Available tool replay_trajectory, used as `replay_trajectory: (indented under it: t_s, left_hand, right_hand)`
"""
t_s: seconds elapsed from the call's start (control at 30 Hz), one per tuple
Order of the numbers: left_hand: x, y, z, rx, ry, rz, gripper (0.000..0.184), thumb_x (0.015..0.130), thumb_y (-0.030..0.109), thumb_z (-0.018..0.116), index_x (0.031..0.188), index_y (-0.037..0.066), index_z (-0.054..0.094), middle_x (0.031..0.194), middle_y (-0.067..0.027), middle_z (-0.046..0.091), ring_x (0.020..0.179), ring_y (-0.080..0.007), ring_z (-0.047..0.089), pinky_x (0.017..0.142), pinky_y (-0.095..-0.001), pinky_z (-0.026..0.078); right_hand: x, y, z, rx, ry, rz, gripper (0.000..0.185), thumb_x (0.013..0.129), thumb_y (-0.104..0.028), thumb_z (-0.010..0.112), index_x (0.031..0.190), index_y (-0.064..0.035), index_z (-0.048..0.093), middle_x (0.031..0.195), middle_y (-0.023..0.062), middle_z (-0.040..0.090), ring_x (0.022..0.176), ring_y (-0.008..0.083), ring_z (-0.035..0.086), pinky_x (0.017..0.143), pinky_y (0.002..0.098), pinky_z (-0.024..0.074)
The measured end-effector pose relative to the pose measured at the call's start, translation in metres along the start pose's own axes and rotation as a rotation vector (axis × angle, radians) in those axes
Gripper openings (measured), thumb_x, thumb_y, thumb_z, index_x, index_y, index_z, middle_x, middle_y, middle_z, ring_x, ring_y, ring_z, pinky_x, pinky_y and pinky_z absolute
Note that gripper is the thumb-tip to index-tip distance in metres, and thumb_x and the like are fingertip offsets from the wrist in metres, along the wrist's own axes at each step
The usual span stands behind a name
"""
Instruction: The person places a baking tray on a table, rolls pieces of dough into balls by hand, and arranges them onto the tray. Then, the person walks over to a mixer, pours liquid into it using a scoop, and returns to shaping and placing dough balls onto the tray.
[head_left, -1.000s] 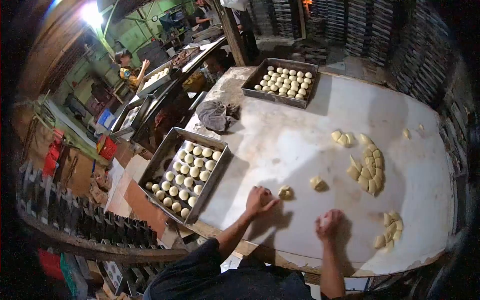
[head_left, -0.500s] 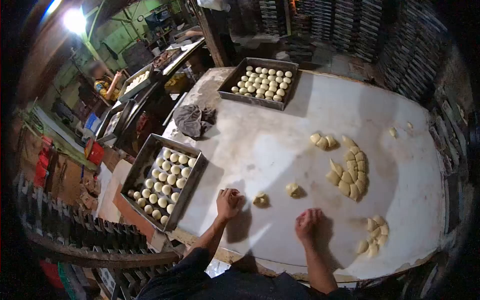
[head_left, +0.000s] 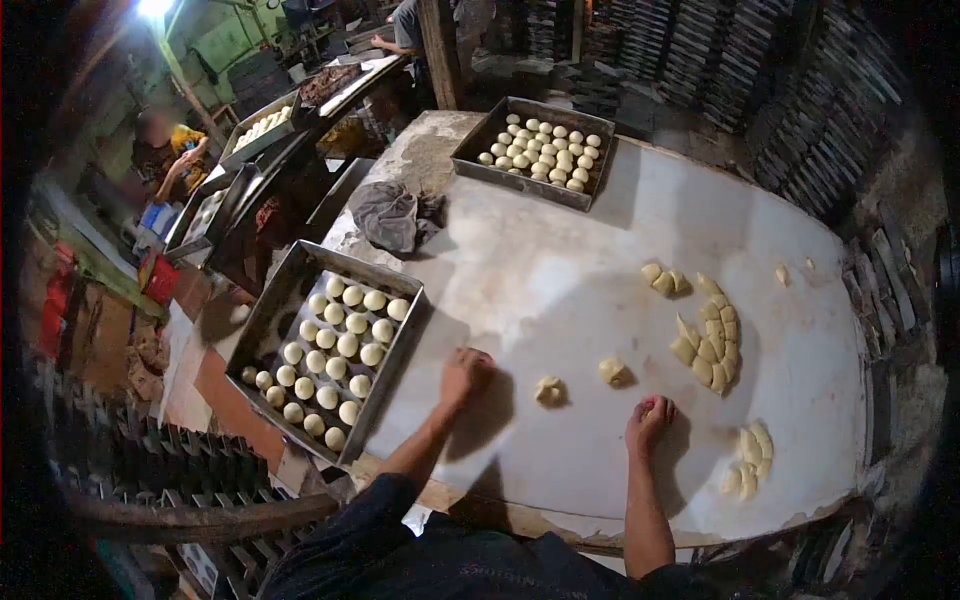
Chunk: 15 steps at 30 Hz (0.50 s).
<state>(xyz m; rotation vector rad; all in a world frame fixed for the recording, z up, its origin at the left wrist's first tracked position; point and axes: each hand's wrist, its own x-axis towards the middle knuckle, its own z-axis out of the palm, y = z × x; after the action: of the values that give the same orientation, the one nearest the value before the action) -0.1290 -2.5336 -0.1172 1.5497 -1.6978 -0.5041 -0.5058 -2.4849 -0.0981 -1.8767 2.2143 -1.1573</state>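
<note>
My left hand (head_left: 465,377) is curled closed just above the table, right of the near tray. My right hand (head_left: 650,422) is also closed, fingers bent inward, nearer the table's front. Whatever either hand may hold is hidden by the fingers. Between them on the tabletop sit two rough dough lumps (head_left: 550,391), one of them close to my right hand. Farther right lies a curved cluster of cut dough pieces (head_left: 712,340), with a small group of dough pieces (head_left: 663,280) beside it. Another dough group (head_left: 749,462) rests near the front right.
A metal tray (head_left: 412,318) of round dough balls stands at the left; a second tray (head_left: 462,160) of balls is at the back. A dark cloth (head_left: 388,216) lies between them. Two co-workers are beyond, one at left (head_left: 180,165), one behind the wooden post (head_left: 437,55).
The view has swung slightly, moving the table contents rightward in the picture. My left hand has shifted a little farther out; my right hand stays closed. A person shows more behind the post.
</note>
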Motion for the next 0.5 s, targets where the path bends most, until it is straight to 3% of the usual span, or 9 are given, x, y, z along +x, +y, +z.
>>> replay_trajectory:
  t_s: [0.07, 0.13, 0.2, 0.23, 0.27, 0.3, 0.33, 0.4, 0.5]
  left_hand:
    - [-0.049, -0.002, 0.022, -0.069, -0.059, -0.03, 0.015, 0.081, 0.017, 0.055, 0.092, 0.01, 0.064, 0.095, -0.0106, 0.059, 0.096, -0.0322, 0.053, 0.086, -0.0418, 0.042]
    - [-0.078, -0.014, 0.023, -0.18, -0.168, -0.103, 0.023, 0.082, 0.015, 0.054, 0.103, 0.008, 0.062, 0.099, -0.0115, 0.059, 0.099, -0.0318, 0.053, 0.091, -0.0412, 0.042]
    - [-0.084, 0.026, -0.045, 0.085, -0.219, 0.394, 0.016, 0.088, 0.021, 0.055, 0.096, 0.01, 0.064, 0.099, -0.0127, 0.06, 0.089, -0.03, 0.059, 0.082, -0.0401, 0.048]
    - [-0.083, 0.033, -0.063, 0.074, -0.23, 0.408, 0.016, 0.088, 0.021, 0.055, 0.096, 0.01, 0.064, 0.099, -0.0127, 0.06, 0.089, -0.03, 0.059, 0.082, -0.0401, 0.048]
    - [-0.083, 0.039, -0.077, 0.076, -0.378, 0.209, 0.018, 0.089, 0.022, 0.056, 0.099, 0.01, 0.064, 0.099, -0.0124, 0.062, 0.083, -0.0296, 0.062, 0.077, -0.0394, 0.049]
    - [-0.083, 0.041, -0.087, 0.086, -0.524, 0.004, 0.019, 0.09, 0.023, 0.056, 0.101, 0.011, 0.065, 0.099, -0.0122, 0.064, 0.078, -0.0292, 0.064, 0.073, -0.0386, 0.051]
    - [-0.082, 0.036, -0.093, 0.094, -0.536, 0.01, 0.019, 0.09, 0.023, 0.056, 0.101, 0.011, 0.065, 0.099, -0.0122, 0.064, 0.078, -0.0292, 0.064, 0.073, -0.0386, 0.051]
    - [-0.076, 0.028, -0.099, -0.344, -0.586, 0.01, 0.026, 0.092, 0.027, 0.056, 0.109, 0.009, 0.064, 0.096, -0.013, 0.066, 0.066, -0.0259, 0.064, 0.066, -0.0382, 0.052]
    - [-0.067, 0.052, -0.121, -0.334, -0.47, 0.035, 0.026, 0.09, 0.027, 0.061, 0.106, 0.007, 0.067, 0.087, -0.0151, 0.068, 0.063, -0.0227, 0.064, 0.064, -0.0323, 0.051]
  right_hand:
    - [-0.028, -0.01, -0.002, 0.025, 0.007, 0.028, 0.014, 0.082, -0.013, 0.057, 0.085, -0.0008, 0.051, 0.086, 0.0185, 0.048, 0.086, 0.0365, 0.047, 0.079, 0.0454, 0.0387]
    - [-0.054, -0.02, -0.02, -0.014, -0.092, -0.219, 0.016, 0.084, -0.017, 0.056, 0.087, -0.0013, 0.053, 0.088, 0.0167, 0.05, 0.086, 0.0349, 0.049, 0.08, 0.0412, 0.0402]
    - [-0.069, 0.001, -0.028, 0.104, -0.119, -0.032, 0.019, 0.087, -0.021, 0.055, 0.088, -0.0013, 0.054, 0.088, 0.0156, 0.051, 0.086, 0.0327, 0.051, 0.078, 0.0405, 0.0413]
    - [-0.068, 0.004, -0.037, 0.18, -0.148, 0.109, 0.023, 0.089, -0.024, 0.054, 0.088, -0.0013, 0.055, 0.086, 0.016, 0.052, 0.087, 0.0298, 0.053, 0.077, 0.0428, 0.0426]
    - [-0.073, 0.026, -0.031, 0.17, -0.134, 0.276, 0.02, 0.089, -0.023, 0.055, 0.089, -0.003, 0.056, 0.089, 0.0151, 0.053, 0.078, 0.0274, 0.057, 0.071, 0.0417, 0.0475]
    - [-0.071, -0.003, -0.043, 0.545, -0.171, 0.556, 0.014, 0.085, -0.017, 0.057, 0.09, -0.003, 0.057, 0.086, 0.0118, 0.056, 0.074, 0.0248, 0.058, 0.066, 0.0385, 0.0501]
    - [-0.059, -0.048, -0.053, 0.932, -0.199, 0.828, 0.013, 0.08, -0.01, 0.059, 0.091, -0.003, 0.058, 0.083, 0.0085, 0.058, 0.069, 0.0221, 0.06, 0.062, 0.0353, 0.0527]
    - [-0.064, -0.105, -0.032, 1.183, -0.327, 0.954, 0.017, 0.085, -0.017, 0.056, 0.094, -0.0031, 0.058, 0.084, 0.0079, 0.06, 0.066, 0.02, 0.06, 0.056, 0.0363, 0.0541]
    - [-0.083, -0.203, 0.025, 1.275, -0.612, 0.754, 0.027, 0.089, -0.027, 0.055, 0.098, -0.0028, 0.059, 0.086, 0.0085, 0.062, 0.069, 0.0185, 0.062, 0.056, 0.0344, 0.0532]
